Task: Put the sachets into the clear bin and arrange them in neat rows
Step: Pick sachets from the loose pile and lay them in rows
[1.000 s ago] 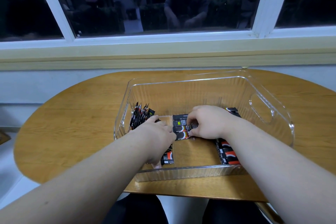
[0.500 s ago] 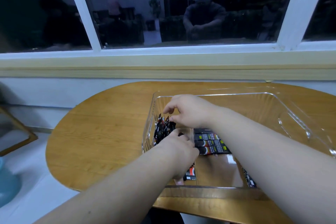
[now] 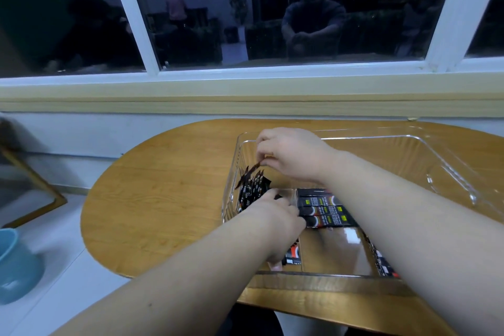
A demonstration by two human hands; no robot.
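The clear bin stands on the wooden table. At its left wall a bundle of black sachets stands on edge. My right hand reaches across above the bundle and pinches the top of one sachet with its fingertips. My left hand rests low in the bin beside the bundle, its fingers pressed against the sachets; what it holds is hidden. Three black sachets lie flat in a row in the middle. More sachets lie along the bin's near right, partly under my right arm.
The oval wooden table ends close on the left and at the near edge. A wall and window ledge run behind it. A light blue container sits on the floor at the left, next to a gold-framed object.
My right hand left the flat row in the middle, moved left over the upright bundle and pinched a sachet top. The camera turned left. My left hand stayed by the bundle.
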